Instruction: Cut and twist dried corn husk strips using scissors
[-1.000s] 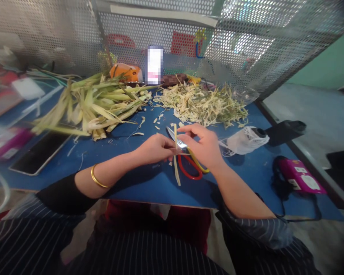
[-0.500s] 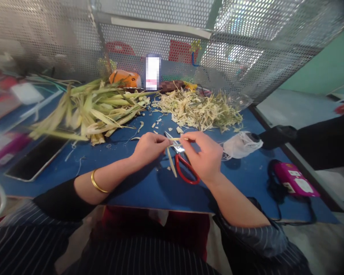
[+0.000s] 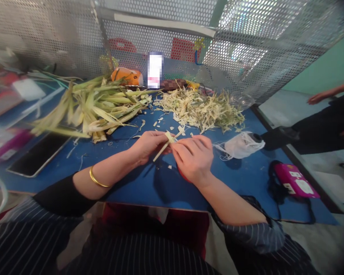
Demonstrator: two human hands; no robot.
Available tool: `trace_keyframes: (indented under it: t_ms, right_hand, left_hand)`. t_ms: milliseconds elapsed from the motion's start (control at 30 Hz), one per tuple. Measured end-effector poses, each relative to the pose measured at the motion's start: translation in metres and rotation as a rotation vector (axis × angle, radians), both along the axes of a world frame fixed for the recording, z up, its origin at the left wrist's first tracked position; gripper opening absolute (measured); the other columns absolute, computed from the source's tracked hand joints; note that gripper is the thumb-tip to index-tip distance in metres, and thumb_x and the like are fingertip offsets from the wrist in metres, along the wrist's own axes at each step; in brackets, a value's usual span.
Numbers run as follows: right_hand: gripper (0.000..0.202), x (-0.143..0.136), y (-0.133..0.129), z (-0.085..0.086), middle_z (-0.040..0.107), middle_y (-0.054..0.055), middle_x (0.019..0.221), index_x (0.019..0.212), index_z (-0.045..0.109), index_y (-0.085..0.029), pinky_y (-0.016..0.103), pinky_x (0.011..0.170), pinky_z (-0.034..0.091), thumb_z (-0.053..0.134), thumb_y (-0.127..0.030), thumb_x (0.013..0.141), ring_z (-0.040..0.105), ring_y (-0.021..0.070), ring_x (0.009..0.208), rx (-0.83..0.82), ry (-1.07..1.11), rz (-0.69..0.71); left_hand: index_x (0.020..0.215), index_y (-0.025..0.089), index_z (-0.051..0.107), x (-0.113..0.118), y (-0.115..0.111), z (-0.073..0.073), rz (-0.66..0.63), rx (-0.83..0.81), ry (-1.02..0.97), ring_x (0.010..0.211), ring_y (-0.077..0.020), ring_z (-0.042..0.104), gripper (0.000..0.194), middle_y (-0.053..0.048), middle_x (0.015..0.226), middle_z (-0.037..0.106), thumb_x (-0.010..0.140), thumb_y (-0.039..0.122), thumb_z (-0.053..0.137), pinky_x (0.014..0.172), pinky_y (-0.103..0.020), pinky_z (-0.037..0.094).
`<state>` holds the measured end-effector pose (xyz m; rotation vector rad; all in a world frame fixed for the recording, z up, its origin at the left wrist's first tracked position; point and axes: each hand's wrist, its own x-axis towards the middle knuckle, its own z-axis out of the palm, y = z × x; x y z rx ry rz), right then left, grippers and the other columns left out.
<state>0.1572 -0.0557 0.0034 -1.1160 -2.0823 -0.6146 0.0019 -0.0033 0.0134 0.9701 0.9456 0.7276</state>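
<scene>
Between my hands is a pale yellow-green strip of husk-like leaf [image 3: 160, 151], bent or crossed near its top, with one end slanting down toward me. My left hand [image 3: 148, 146] pinches it from the left side. My right hand [image 3: 194, 157] closes on it from the right, fingers curled and touching the crossing point. Under my right hand lie scissors, and only a bit of their red handle [image 3: 184, 174] shows. Small pale scraps [image 3: 181, 130] are scattered on the blue table [image 3: 137, 191] just beyond my fingers.
At back left lies a heap of long leaves [image 3: 103, 105]; right of it, a pile of shredded strips [image 3: 200, 109]. A white thread spool [image 3: 240, 145] and a magenta box [image 3: 296, 181] are on the right. A dark phone [image 3: 40, 154] lies left. Another person's hand [image 3: 321, 97] shows at right.
My hands have turned the strip from level to slanted and crossed. My right hand has rolled over and moved left, now covering most of the scissors. The other person's arm reaches farther into view.
</scene>
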Motion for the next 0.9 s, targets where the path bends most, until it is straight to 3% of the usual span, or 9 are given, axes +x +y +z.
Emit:
trace_keyframes:
  t_ms: [200, 400, 567, 667, 733, 800, 900]
  right_hand:
    - [0.011, 0.000, -0.001, 0.000, 0.070, 0.000, 0.080, 0.084, 0.064, -0.025, 0.039, 0.090, 0.036, 0.056, -0.018, 0.087, 0.060, 0.0156, 0.076, -0.046, 0.065, -0.030]
    - [0.015, 0.001, 0.000, -0.002, 0.070, -0.001, 0.083, 0.085, 0.064, -0.027, 0.040, 0.091, 0.036, 0.054, -0.017, 0.087, 0.059, 0.0160, 0.077, -0.068, -0.011, -0.013]
    - [0.022, -0.005, -0.001, -0.004, 0.070, 0.002, 0.095, 0.103, 0.064, -0.028, 0.038, 0.096, 0.037, 0.054, -0.017, 0.087, 0.061, 0.0179, 0.090, -0.022, -0.121, 0.032]
    - [0.019, -0.007, -0.001, -0.003, 0.070, 0.000, 0.089, 0.095, 0.065, -0.028, 0.038, 0.097, 0.037, 0.054, -0.015, 0.087, 0.062, 0.0162, 0.085, -0.035, -0.128, 0.099]
    - [0.013, -0.006, 0.001, -0.002, 0.069, 0.001, 0.088, 0.088, 0.065, -0.027, 0.038, 0.093, 0.040, 0.056, -0.018, 0.086, 0.062, 0.0170, 0.086, -0.104, 0.058, 0.098]
    - [0.006, -0.004, 0.004, -0.001, 0.067, 0.003, 0.087, 0.081, 0.063, -0.024, 0.038, 0.087, 0.045, 0.059, -0.021, 0.084, 0.062, 0.0184, 0.087, -0.222, 0.399, 0.061]
    - [0.008, 0.000, 0.011, -0.002, 0.065, 0.001, 0.075, 0.073, 0.060, -0.021, 0.035, 0.072, 0.051, 0.062, -0.024, 0.080, 0.063, 0.0172, 0.073, -0.550, 0.936, 0.050]
  left_hand:
    - [0.076, 0.013, 0.071, -0.003, 0.000, 0.005, -0.028, -0.055, -0.117, 0.059, -0.0092, 0.060, 0.013, -0.002, 0.067, 0.065, 0.068, 0.011, 0.062, 0.070, -0.025, 0.054]
    - [0.091, 0.013, 0.072, -0.004, -0.001, 0.002, 0.007, -0.046, -0.121, 0.067, -0.0108, 0.063, 0.025, -0.004, 0.080, 0.070, 0.068, 0.022, 0.075, 0.071, -0.025, 0.053]
    - [0.090, 0.013, 0.073, -0.002, 0.000, -0.004, 0.030, -0.026, -0.150, 0.067, -0.0094, 0.062, 0.027, -0.003, 0.078, 0.070, 0.066, 0.023, 0.079, 0.068, -0.022, 0.050]
    - [0.090, 0.013, 0.073, -0.002, 0.000, -0.006, 0.012, 0.013, -0.140, 0.068, -0.0090, 0.062, 0.028, -0.003, 0.079, 0.071, 0.066, 0.025, 0.079, 0.068, -0.021, 0.049]
    - [0.092, 0.014, 0.073, -0.002, -0.001, -0.005, -0.008, 0.035, -0.114, 0.067, -0.0090, 0.062, 0.028, -0.003, 0.079, 0.071, 0.068, 0.027, 0.078, 0.068, -0.022, 0.050]
    - [0.094, 0.015, 0.073, -0.002, -0.002, -0.003, -0.032, 0.054, -0.075, 0.064, -0.0104, 0.064, 0.028, -0.003, 0.076, 0.071, 0.070, 0.028, 0.076, 0.068, -0.024, 0.052]
    - [0.097, 0.014, 0.073, -0.003, -0.002, 0.000, -0.065, 0.101, -0.034, 0.065, -0.0131, 0.066, 0.028, -0.005, 0.074, 0.072, 0.072, 0.029, 0.074, 0.069, -0.027, 0.053]
